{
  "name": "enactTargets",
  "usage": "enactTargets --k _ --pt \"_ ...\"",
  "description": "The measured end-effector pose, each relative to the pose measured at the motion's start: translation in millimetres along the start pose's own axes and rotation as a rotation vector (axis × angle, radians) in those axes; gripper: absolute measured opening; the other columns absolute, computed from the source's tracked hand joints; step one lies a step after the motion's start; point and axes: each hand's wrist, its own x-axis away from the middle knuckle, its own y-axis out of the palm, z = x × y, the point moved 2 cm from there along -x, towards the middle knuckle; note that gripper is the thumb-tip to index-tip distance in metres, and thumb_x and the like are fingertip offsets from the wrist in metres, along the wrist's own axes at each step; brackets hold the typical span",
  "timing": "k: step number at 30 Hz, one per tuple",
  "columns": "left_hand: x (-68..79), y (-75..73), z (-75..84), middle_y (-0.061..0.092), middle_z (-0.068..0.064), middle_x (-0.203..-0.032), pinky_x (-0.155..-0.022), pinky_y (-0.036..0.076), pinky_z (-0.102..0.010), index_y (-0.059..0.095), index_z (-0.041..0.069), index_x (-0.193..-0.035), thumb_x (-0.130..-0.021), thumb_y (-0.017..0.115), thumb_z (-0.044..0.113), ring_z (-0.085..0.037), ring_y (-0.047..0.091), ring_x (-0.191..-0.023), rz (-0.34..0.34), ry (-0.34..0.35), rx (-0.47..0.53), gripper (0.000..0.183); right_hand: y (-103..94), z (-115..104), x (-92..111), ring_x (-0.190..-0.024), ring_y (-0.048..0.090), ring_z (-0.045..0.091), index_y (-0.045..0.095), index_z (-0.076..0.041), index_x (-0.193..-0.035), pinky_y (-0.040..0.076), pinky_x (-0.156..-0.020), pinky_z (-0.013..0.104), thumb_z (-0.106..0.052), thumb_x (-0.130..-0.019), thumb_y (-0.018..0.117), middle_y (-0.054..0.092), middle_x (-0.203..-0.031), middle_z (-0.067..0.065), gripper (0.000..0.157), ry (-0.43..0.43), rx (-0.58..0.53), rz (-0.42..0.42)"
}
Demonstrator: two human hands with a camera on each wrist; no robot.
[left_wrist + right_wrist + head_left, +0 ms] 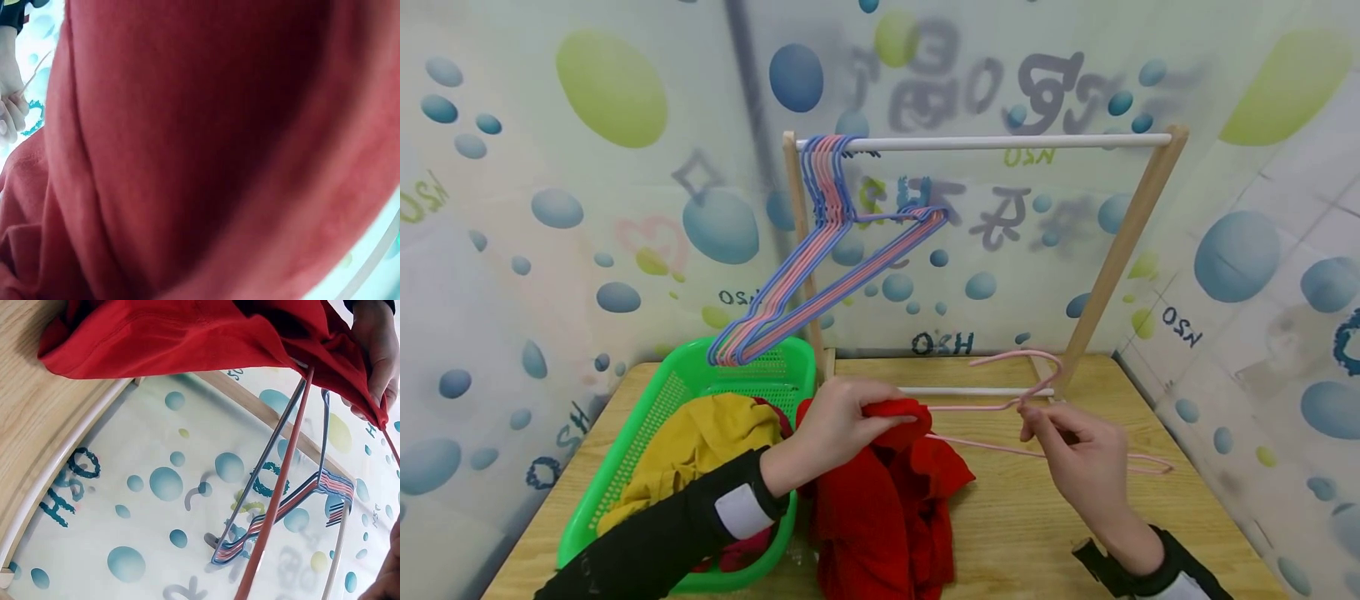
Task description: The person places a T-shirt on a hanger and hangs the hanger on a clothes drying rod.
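Head cam: left hand (838, 429), just below centre, has a pinch on the red garment (883, 521), which hangs lower middle. Right hand (1090, 458), lower right, is pinching the pink hanger (973, 408) right under its hook. Left wrist cam's basically all red fabric, right hand at the left edge. Right wrist cam: garment across the top, hanger running up to it.
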Motion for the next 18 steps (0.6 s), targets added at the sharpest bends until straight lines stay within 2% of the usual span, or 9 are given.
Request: enactTargets --k 4,7,12,18 --pt "1.1 1.1 -1.3 0.069 0.006 -0.085 -0.063 0.048 -0.017 0.076 0.011 -0.093 -0.083 0.074 0.01 -0.001 0.059 -0.072 -0.005 -0.016 0.025 0.01 1.1 0.0 0.8 -0.044 0.03 -0.001 0.064 -0.016 -0.068 0.023 -0.04 0.019 0.007 -0.083 0.067 0.048 -0.055 -0.009 0.027 0.019 0.031 -0.012" --pt "1.9 2.3 -2.1 0.069 0.007 -0.084 -0.062 0.047 -0.017 0.076 0.011 -0.093 -0.083 0.074 0.012 0.0 0.058 -0.071 -0.009 -0.02 0.036 0.01 2.2 -0.2 1.6 -0.045 0.029 -0.001 0.064 -0.016 -0.068 0.023 -0.04 0.019 0.007 -0.083 0.067 0.05 -0.056 -0.01 0.027 0.025 0.033 -0.017" --pt "1.8 3.0 -2.6 0.07 0.007 -0.085 -0.061 0.048 -0.017 0.077 0.012 -0.093 -0.084 0.074 0.016 0.0 0.059 -0.071 -0.006 -0.017 0.062 0.011 4.1 -0.9 1.0 -0.045 0.03 -0.002 0.065 -0.013 -0.069 0.023 -0.04 0.02 0.008 -0.082 0.068 0.053 -0.059 -0.009 0.025 0.014 0.035 -0.01" --pt "1.6 2.5 -2.5 0.069 0.008 -0.085 -0.062 0.048 -0.018 0.076 0.012 -0.094 -0.084 0.074 0.015 0.0 0.06 -0.072 -0.015 -0.028 0.089 0.011 8.4 -2.5 -1.6 -0.045 0.028 -0.001 0.066 -0.015 -0.069 0.022 -0.041 0.018 0.006 -0.081 0.07 0.048 -0.055 -0.01 0.025 -0.011 0.046 -0.016"
